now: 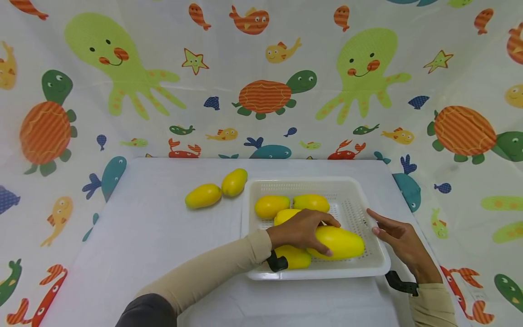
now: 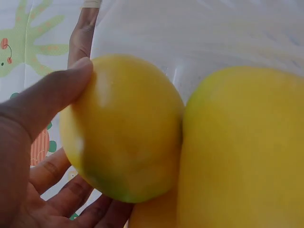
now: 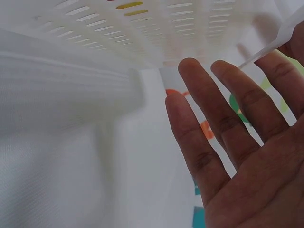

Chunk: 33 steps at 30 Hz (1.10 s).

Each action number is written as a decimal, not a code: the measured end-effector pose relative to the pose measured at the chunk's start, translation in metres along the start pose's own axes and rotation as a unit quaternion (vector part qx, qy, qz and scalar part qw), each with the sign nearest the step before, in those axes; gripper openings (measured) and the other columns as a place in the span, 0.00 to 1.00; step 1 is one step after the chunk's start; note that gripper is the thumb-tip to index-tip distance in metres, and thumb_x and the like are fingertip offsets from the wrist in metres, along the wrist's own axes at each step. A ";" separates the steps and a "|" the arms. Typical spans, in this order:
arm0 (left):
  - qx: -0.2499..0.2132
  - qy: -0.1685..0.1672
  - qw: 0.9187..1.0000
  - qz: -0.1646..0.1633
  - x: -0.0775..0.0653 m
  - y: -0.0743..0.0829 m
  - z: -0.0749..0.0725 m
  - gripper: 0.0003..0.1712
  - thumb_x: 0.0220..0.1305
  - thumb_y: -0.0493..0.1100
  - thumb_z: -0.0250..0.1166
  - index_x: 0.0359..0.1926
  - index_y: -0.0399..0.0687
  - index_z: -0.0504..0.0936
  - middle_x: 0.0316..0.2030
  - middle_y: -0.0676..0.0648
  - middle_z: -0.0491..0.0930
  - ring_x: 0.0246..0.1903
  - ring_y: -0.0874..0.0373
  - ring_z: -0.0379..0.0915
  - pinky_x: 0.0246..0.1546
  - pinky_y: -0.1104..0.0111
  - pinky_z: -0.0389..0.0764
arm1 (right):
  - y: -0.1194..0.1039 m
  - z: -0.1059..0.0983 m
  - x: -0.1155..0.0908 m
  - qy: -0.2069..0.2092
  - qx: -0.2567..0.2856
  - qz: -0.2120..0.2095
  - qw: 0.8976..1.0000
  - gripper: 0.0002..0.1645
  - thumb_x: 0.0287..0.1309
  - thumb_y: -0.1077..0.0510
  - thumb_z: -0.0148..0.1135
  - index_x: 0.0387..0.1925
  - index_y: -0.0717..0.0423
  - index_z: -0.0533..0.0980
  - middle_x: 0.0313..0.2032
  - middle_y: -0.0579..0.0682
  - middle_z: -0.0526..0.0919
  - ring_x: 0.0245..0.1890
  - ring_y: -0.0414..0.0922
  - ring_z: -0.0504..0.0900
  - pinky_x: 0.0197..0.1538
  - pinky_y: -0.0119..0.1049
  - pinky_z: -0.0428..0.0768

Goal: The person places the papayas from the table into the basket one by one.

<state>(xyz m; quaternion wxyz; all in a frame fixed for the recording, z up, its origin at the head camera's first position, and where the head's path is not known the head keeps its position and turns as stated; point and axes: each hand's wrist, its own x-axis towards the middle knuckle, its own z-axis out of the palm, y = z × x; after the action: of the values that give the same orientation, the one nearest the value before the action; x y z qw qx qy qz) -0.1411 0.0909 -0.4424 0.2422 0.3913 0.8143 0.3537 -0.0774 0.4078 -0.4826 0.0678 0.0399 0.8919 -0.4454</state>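
My left hand (image 1: 300, 229) reaches across the white plastic basket (image 1: 314, 274) and grips a large yellow mango (image 1: 341, 243) at its near right part. In the left wrist view, the thumb lies along one side of the mango (image 2: 126, 123) and the fingers curl below it; a second mango (image 2: 247, 147) sits right beside. My right hand (image 1: 402, 243) pinches the basket's right rim between thumb and forefinger, its other fingers (image 3: 223, 128) extended. Seen from the right wrist, the slotted basket underside (image 3: 118, 28) shows above the table. Several mangoes (image 1: 271, 206) lie in the basket, some partly behind my left hand.
Outside the basket, two yellow mangoes (image 1: 203, 196) lie side by side at its left, near the back. A white cloth covers the table (image 1: 163, 254). Behind and around it hangs a curtain (image 1: 159, 41) printed with sea animals.
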 end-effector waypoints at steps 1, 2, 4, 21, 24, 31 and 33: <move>0.004 0.000 1.000 0.000 0.001 0.000 0.000 0.39 0.57 0.56 0.82 0.69 0.58 0.81 0.60 0.58 0.84 0.52 0.69 0.75 0.56 0.80 0.76 | 0.000 0.000 0.000 -0.001 0.000 0.001 1.000 0.39 0.74 0.40 0.64 0.79 0.43 0.65 0.77 0.61 0.67 0.65 0.55 0.83 0.58 0.50 0.88; 0.010 0.001 1.000 0.000 0.002 -0.001 0.000 0.39 0.57 0.56 0.82 0.69 0.59 0.81 0.60 0.59 0.84 0.52 0.70 0.75 0.56 0.80 0.76 | 0.001 0.000 0.000 -0.001 0.002 0.001 1.000 0.38 0.74 0.40 0.64 0.79 0.43 0.66 0.77 0.61 0.68 0.64 0.52 0.84 0.57 0.50 0.88; 0.026 0.002 1.000 0.001 0.004 -0.002 0.001 0.39 0.57 0.58 0.82 0.69 0.60 0.81 0.60 0.60 0.84 0.52 0.70 0.75 0.58 0.77 0.72 | 0.002 0.000 0.000 -0.001 0.002 0.002 1.000 0.38 0.73 0.39 0.64 0.79 0.42 0.66 0.77 0.60 0.68 0.61 0.42 0.84 0.57 0.48 0.89; 0.135 -0.003 0.991 0.023 0.010 -0.009 0.012 0.39 0.58 0.66 0.78 0.69 0.65 0.81 0.65 0.64 0.83 0.56 0.69 0.75 0.65 0.68 0.69 | 0.003 0.000 0.000 -0.002 0.009 -0.009 1.000 0.38 0.74 0.41 0.64 0.78 0.43 0.66 0.78 0.59 0.67 0.53 0.17 0.77 0.56 0.43 0.89; 0.162 -0.003 0.986 0.026 0.012 -0.009 0.014 0.39 0.59 0.67 0.77 0.69 0.65 0.81 0.65 0.65 0.83 0.59 0.68 0.76 0.68 0.64 0.67 | 0.003 0.001 0.000 -0.004 0.014 -0.017 1.000 0.37 0.75 0.42 0.64 0.78 0.43 0.66 0.78 0.58 0.67 0.53 0.18 0.77 0.55 0.42 0.89; 0.191 -0.003 0.981 0.037 0.013 -0.009 0.016 0.39 0.58 0.68 0.77 0.69 0.64 0.82 0.64 0.66 0.83 0.55 0.68 0.75 0.63 0.67 0.66 | 0.002 -0.001 -0.001 -0.006 0.016 -0.023 1.000 0.37 0.75 0.43 0.64 0.79 0.44 0.66 0.76 0.57 0.69 0.53 0.18 0.79 0.55 0.43 0.90; 0.197 -0.004 0.980 0.035 0.012 -0.008 0.016 0.39 0.58 0.68 0.76 0.69 0.64 0.82 0.64 0.66 0.83 0.54 0.66 0.74 0.63 0.66 0.66 | 0.002 -0.001 -0.001 -0.007 0.012 -0.020 1.000 0.37 0.75 0.43 0.63 0.79 0.43 0.66 0.77 0.57 0.69 0.53 0.18 0.78 0.57 0.46 0.88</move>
<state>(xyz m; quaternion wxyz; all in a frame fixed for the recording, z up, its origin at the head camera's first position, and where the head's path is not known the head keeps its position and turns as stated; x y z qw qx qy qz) -0.1411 0.1037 -0.4602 0.1508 0.4609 0.8528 0.1936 -0.0759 0.4094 -0.4834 0.0642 0.0198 0.8866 -0.4575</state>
